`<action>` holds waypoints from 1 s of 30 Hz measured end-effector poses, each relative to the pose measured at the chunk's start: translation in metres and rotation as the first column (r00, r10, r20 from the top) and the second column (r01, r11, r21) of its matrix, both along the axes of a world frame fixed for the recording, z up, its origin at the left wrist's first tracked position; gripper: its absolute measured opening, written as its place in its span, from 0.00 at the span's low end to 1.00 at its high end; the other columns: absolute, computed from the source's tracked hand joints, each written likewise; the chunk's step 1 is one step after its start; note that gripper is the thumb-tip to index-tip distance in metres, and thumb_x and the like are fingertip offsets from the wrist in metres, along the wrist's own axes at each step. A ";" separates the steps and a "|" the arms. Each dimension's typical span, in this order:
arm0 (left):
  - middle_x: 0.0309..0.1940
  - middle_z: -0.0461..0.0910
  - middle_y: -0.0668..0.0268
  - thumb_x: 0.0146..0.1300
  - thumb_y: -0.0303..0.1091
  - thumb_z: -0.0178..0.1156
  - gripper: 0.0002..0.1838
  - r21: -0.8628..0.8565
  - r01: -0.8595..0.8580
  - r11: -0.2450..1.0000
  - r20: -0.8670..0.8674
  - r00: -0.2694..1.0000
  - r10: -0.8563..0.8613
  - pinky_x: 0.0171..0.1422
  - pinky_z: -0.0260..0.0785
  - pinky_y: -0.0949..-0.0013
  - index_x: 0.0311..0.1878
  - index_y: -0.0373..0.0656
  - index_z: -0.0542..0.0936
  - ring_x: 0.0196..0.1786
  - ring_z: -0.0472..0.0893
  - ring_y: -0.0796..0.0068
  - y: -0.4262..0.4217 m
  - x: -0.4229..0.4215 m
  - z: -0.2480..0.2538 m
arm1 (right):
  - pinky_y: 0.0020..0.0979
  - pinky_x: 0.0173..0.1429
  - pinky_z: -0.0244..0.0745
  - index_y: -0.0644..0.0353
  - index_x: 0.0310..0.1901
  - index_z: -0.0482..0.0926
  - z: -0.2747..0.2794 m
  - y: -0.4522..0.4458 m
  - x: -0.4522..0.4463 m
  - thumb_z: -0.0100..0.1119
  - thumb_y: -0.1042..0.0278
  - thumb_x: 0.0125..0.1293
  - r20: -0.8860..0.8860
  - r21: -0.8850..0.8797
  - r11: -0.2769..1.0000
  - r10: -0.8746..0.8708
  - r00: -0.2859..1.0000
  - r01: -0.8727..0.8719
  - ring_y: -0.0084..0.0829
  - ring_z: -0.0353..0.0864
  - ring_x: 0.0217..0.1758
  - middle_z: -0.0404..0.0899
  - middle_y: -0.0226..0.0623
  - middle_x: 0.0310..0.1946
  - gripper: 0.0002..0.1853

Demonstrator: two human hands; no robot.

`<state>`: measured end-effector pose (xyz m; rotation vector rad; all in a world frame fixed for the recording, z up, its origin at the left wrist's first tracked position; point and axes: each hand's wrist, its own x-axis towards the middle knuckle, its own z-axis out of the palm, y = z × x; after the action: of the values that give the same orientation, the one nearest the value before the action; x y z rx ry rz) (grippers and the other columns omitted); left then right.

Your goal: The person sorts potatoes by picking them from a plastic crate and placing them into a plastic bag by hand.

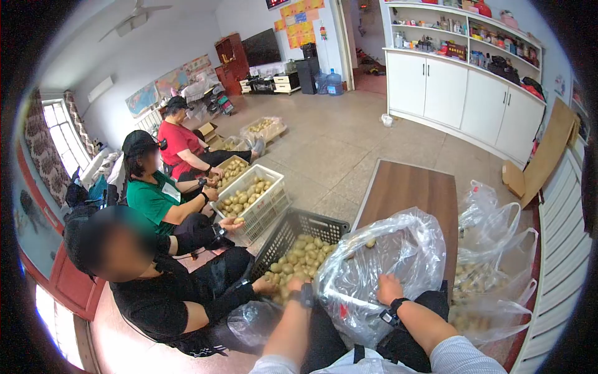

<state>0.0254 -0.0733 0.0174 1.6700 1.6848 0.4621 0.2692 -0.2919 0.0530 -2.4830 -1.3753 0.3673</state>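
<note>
My left hand (298, 285) is down among the small yellow-brown potatoes (306, 252) in a dark grey crate (321, 222); its fingers are blurred and partly hidden. A large clear plastic bag (355, 293) stands wide open in front of me, its rim spread over the edge of a brown wooden board (405, 187). My right hand (390, 288) is closed on the near right side of the bag's rim. One potato (370, 243) shows at the far side of the bag.
A person in black (156, 299) sits at my left, a hand (265, 285) near my left hand at the crate. Two more people sit beyond, by a white crate (268, 198) of potatoes. Filled plastic bags (492, 280) stand at the right.
</note>
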 end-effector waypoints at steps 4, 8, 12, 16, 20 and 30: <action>0.29 0.83 0.55 0.45 0.50 0.67 0.20 -0.085 -0.082 0.993 0.015 0.996 0.084 0.44 0.75 0.60 0.29 0.41 0.84 0.39 0.84 0.57 0.013 -0.006 -0.015 | 0.48 0.55 0.71 0.57 0.51 0.73 -0.004 0.001 0.001 0.58 0.69 0.53 -0.058 0.031 0.999 -0.027 0.998 0.028 0.54 0.74 0.50 0.74 0.51 0.47 0.21; 0.37 0.84 0.55 0.43 0.50 0.68 0.21 -0.004 0.157 0.988 -0.374 0.916 -0.147 0.47 0.75 0.60 0.34 0.43 0.86 0.44 0.83 0.58 0.012 -0.008 -0.006 | 0.48 0.54 0.71 0.57 0.50 0.73 -0.002 0.001 0.000 0.58 0.69 0.53 -0.068 0.055 0.998 -0.034 0.997 0.038 0.53 0.75 0.50 0.75 0.52 0.46 0.20; 0.40 0.83 0.53 0.47 0.46 0.65 0.18 -0.014 0.196 0.980 -0.433 0.883 -0.183 0.47 0.75 0.59 0.35 0.41 0.85 0.46 0.83 0.58 0.016 -0.006 -0.011 | 0.48 0.54 0.71 0.59 0.51 0.74 0.007 0.000 -0.002 0.58 0.68 0.53 -0.049 0.072 0.997 0.003 0.999 0.000 0.53 0.75 0.50 0.76 0.52 0.45 0.21; 0.37 0.81 0.55 0.51 0.42 0.61 0.15 0.018 0.144 0.989 -0.374 0.919 -0.127 0.43 0.74 0.59 0.36 0.41 0.82 0.42 0.81 0.58 0.005 -0.003 -0.005 | 0.46 0.56 0.70 0.60 0.52 0.73 -0.008 0.002 0.002 0.59 0.66 0.52 -0.135 0.142 0.990 -0.002 0.991 0.021 0.52 0.75 0.52 0.76 0.53 0.47 0.23; 0.33 0.76 0.58 0.56 0.36 0.56 0.10 0.031 0.064 0.997 -0.084 0.995 -0.061 0.35 0.72 0.60 0.37 0.41 0.76 0.36 0.79 0.59 0.015 0.002 -0.036 | 0.46 0.55 0.70 0.61 0.45 0.73 0.000 -0.002 -0.005 0.54 0.63 0.55 -0.118 0.142 0.990 0.011 0.993 0.006 0.49 0.75 0.51 0.77 0.50 0.45 0.17; 0.31 0.74 0.60 0.61 0.31 0.49 0.07 -0.399 -0.095 0.912 0.701 0.610 0.370 0.28 0.72 0.61 0.41 0.40 0.71 0.30 0.77 0.62 -0.004 0.019 0.005 | 0.42 0.50 0.74 0.63 0.47 0.74 0.001 0.005 -0.005 0.57 0.60 0.55 -0.417 0.075 0.993 -0.049 0.908 0.088 0.48 0.79 0.46 0.78 0.52 0.41 0.20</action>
<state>0.0445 -0.0772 0.0228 0.7916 1.2175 0.8351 0.2647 -0.2872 0.0543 -2.2014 -1.1004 0.7483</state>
